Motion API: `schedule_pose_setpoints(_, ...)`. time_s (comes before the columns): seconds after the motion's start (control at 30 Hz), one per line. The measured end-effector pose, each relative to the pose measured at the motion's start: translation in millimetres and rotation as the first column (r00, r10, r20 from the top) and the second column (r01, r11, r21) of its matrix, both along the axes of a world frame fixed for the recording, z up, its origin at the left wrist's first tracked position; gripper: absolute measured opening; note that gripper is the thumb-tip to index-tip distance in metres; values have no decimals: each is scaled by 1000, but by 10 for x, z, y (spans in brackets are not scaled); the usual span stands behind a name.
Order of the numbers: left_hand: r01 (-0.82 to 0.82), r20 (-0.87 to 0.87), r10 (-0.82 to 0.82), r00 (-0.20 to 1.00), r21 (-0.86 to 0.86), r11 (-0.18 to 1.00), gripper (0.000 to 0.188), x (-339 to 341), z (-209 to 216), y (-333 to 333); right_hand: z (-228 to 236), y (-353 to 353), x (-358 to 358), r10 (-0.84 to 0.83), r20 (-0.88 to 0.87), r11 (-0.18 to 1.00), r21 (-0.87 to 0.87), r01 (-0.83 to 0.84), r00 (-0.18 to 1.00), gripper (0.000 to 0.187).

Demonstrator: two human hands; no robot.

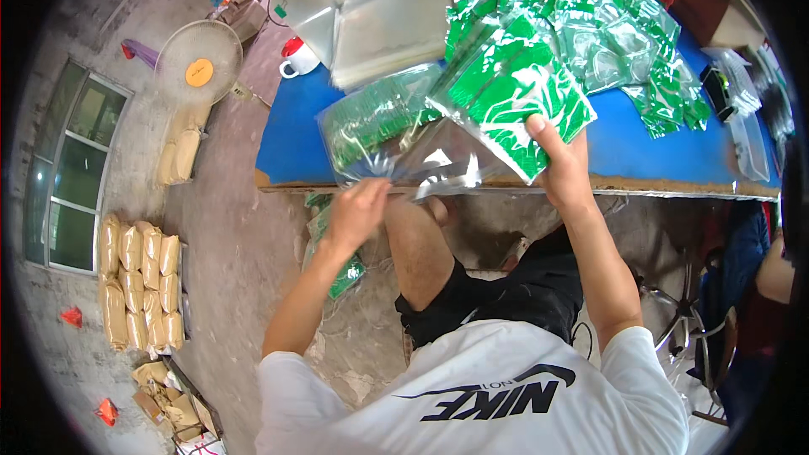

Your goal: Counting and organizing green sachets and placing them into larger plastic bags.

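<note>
My right hand (566, 167) is closed on a flat stack of green packets (514, 101) in clear film, its thumb on top. At the table's front edge, my left hand (361, 209) pinches the mouth of a large clear plastic bag (447, 170), whose loose film stretches toward the right hand. A row of green packets (379, 122) fills the far part of this bag, which lies on the blue tabletop (291, 147). Beyond the right hand spreads a heap of similar green packets (581, 17).
A stack of clear bags (388, 29) lies at the table's back, beside a red and white mug (297, 59). At left stand a fan (200, 63) and piled brown sacks (141, 286). A clear plastic box (748, 147) sits far right. More green packets (345, 276) are below the table.
</note>
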State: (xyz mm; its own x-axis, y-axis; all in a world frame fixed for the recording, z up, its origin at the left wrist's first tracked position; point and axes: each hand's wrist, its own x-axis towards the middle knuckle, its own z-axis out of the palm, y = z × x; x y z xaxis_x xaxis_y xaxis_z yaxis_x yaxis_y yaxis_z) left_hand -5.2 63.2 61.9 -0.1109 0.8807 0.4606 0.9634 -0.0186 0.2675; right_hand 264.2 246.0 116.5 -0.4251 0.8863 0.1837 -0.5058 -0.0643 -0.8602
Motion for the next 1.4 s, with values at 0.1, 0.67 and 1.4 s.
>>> schedule_pose_setpoints(0.1,18,100,-12,995,-62,998,12,450,3,217,1,-122,24,110,-70,987,-112,-118,991,64)
schedule_pose_setpoints(0.67,25,249,-81,965,223,975,15,1155,472,582,-96,360,224,546,329,805,-463,-372,771,37)
schedule_pose_setpoints(1.4,12,1000,25,-2,-24,1000,80,-822,-187,636,-483,442,-1167,417,572,909,-280,-309,706,82)
